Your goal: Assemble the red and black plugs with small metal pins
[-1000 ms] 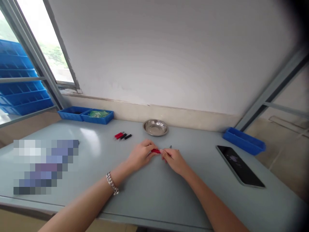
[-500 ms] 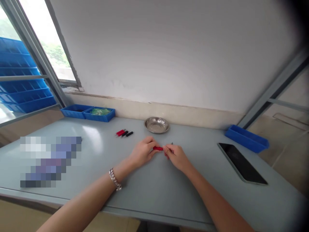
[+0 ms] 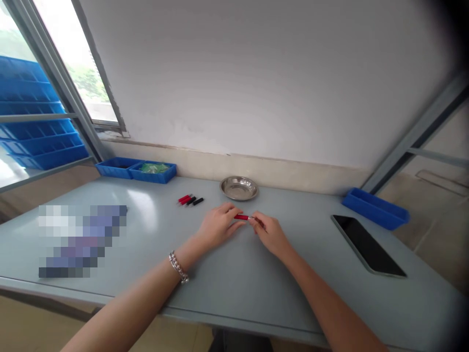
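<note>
1. One red stick [image 3: 241, 217] spans from the left hand [image 3: 220, 225] to the right hand [image 3: 270, 232] in the head view, over the tabletop [image 3: 223, 288]. The left fingers close on one end; the right fingers pinch the pale end.
2. Handling of it looks unfinished; two red sticks [image 3: 185, 199] and two black sticks [image 3: 198, 201] lie apart, untouched.
3. Beyond the hands sits a steel bowl [image 3: 240, 191]; a phone [image 3: 366, 247] and blue tray [image 3: 375, 209] sit right, two blue trays [image 3: 152, 177] far left. None seems in the way.

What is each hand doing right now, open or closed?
Left hand: closed, holding a slim red cylindrical rod.
Right hand: closed, gripping the rod's silvery end.
</note>
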{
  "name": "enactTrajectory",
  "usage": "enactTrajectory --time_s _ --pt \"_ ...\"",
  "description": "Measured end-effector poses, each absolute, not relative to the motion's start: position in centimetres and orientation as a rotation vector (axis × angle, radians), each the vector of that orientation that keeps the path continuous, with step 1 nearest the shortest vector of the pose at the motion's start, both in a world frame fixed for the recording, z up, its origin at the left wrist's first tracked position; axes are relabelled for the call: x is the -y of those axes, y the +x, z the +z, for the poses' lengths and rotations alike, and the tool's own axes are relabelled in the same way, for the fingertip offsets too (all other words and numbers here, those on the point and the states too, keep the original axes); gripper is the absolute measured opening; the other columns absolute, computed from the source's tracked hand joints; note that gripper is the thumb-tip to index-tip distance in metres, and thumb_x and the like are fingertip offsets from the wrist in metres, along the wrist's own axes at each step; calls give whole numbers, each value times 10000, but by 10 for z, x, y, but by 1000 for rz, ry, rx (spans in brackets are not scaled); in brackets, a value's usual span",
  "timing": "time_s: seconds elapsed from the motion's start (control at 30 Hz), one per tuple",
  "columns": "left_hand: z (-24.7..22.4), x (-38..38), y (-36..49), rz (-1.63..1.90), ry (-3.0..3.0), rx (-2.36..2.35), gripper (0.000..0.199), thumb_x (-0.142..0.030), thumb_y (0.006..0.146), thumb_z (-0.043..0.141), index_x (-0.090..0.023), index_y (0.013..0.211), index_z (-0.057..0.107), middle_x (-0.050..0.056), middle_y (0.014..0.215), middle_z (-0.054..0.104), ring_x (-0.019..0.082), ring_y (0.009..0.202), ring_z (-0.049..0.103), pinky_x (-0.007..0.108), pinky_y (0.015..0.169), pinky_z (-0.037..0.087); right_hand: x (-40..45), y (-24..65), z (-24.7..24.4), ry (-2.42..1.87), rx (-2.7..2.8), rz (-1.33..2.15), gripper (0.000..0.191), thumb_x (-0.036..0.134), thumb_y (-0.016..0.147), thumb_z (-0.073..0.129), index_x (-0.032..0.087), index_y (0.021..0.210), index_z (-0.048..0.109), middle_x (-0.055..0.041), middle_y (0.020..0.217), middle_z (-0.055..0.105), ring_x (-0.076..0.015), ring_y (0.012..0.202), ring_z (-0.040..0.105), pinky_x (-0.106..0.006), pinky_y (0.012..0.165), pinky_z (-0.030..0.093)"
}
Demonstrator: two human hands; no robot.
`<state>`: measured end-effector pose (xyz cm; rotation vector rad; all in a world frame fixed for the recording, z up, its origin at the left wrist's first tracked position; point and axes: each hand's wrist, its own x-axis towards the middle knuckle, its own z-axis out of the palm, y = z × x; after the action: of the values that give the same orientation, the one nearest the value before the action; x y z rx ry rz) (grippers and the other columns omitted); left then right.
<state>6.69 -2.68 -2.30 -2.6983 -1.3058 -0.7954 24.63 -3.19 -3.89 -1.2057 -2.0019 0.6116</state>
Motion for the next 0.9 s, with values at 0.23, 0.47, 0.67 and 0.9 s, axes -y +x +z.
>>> enactTrajectory --time_s 0.23,0.47,0.67,0.9 --pt "-19 25 62 -680 -2754 1385 335 -375 870 319 -199 942 596 38 769 611 137 680 559 226 587 387 32 250 -37 -1195 2040 510 290 363 833 320 195 621 425 33 518 414 -104 500 376 -206 514 285" --pt "-18 25 65 -689 -2681 1342 327 -359 871 322 -196 914 602 40 750 593 137 691 537 229 599 379 32 247 -36 -1213 1997 572 322 393 823 339 187 597 442 33 512 419 -98 497 389 -203 502 303" --pt "-21 -1 37 -605 -2301 1677 311 -276 870 290 -118 923 553 114 935 565 215 893 487 324 767 381 18 271 -38 -1536 1719 144 356 471 774 408 162 901 531 -46 762 502 -159 694 483 -267 653 378" --pt "-34 -35 -13 -433 -1890 2299 416 -310 865 200 -82 992 524 191 1045 533 292 1015 464 401 807 354 2 295 -54 -1942 1718 22 576 528 722 468 129 1137 467 -143 969 486 -273 970 461 -353 780 360"
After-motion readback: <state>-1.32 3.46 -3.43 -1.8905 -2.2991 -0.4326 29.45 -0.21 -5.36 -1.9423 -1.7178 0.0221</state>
